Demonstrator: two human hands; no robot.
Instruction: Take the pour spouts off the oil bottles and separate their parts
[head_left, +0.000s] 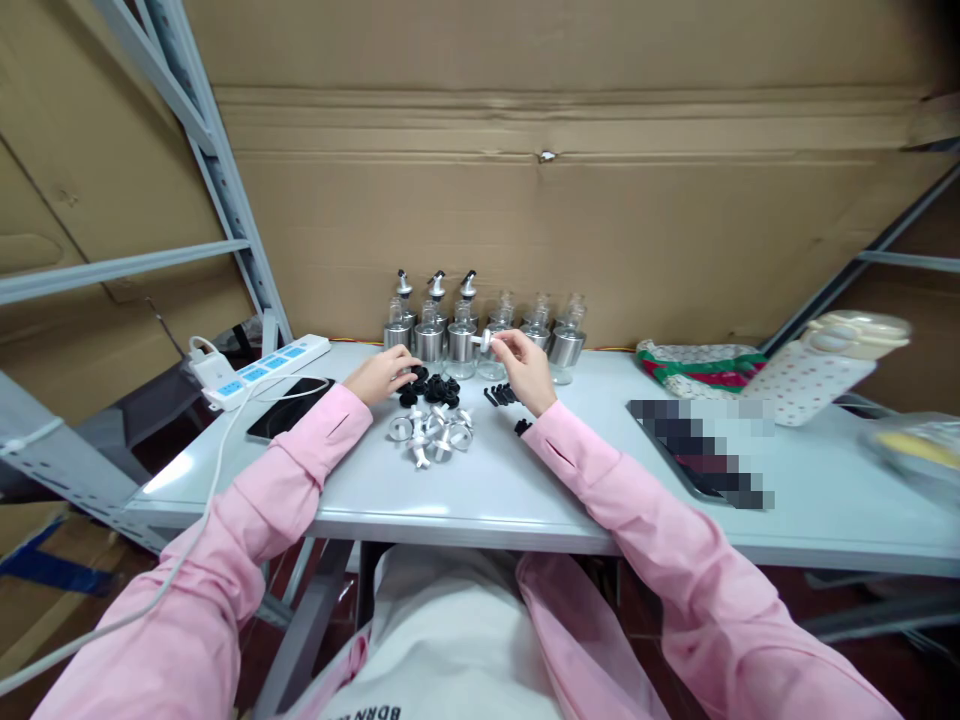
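Between the thumb and fingers of my right hand (525,368) is a small white stopper piece (484,341), held in front of the glass bottles. My left hand (386,375) reaches to the left edge of a pile of black caps (442,390); its fingertips are partly hidden against the pile, and what they hold cannot be made out. Nearer the table's front lies a heap of white and clear stopper pieces (442,437). Short black tubes (500,395) lie beside my right hand. Behind stand rows of glass bottles with metal sleeves (566,346), some at the back topped with spouts (469,285).
A white power strip (274,368) and a dark phone (289,410) lie at the left, with a cable crossing my left sleeve. At the right are another phone-like device (697,452), a patterned cloth (690,368) and a dotted bottle (814,380). Cardboard (562,220) stands behind.
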